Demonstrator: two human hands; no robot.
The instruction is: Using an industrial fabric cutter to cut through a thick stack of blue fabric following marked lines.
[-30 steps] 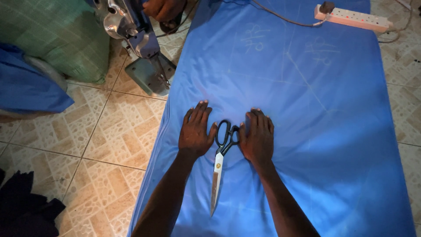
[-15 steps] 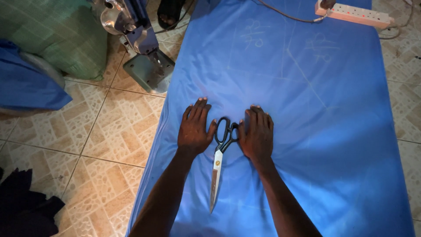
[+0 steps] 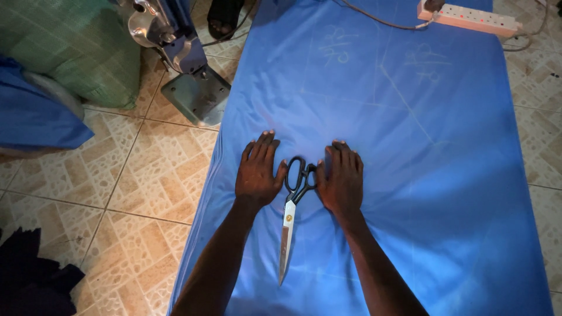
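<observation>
Both hands lie flat, palms down, on the blue fabric (image 3: 374, 175), fingers stretched forward and holding nothing. The left hand (image 3: 257, 172) rests just left of the tailor's scissors (image 3: 291, 210); the right hand (image 3: 341, 178) rests just right of them. Each thumb sits close against the black handle loops, possibly touching them, though neither hand grips the tool. The scissors lie closed on the cloth between the two forearms, handles away from the person and the long bright blades pointing back toward the body.

Compared with the pictures from a second and half a second ago, almost nothing has moved: the hands keep the same spread, pressing posture on either side of the handles, and the scissors lie in the same line. Only the view has drifted slightly. The cloth is being held or smoothed flat, and no cut is under way.

Beyond the fingertips, pale chalk lines and marks (image 3: 404, 99) cross the fabric, which covers a long surface laid over the patterned tiled floor (image 3: 117, 193). At the far right end a white power strip (image 3: 468, 16) sits on the cloth with a cable trailing left. To the far left stand a metal machine on a flat base (image 3: 193, 88), a green sack (image 3: 70, 52) and a fold of blue material (image 3: 35, 117). A dark garment (image 3: 32, 275) lies near the lower left corner.
</observation>
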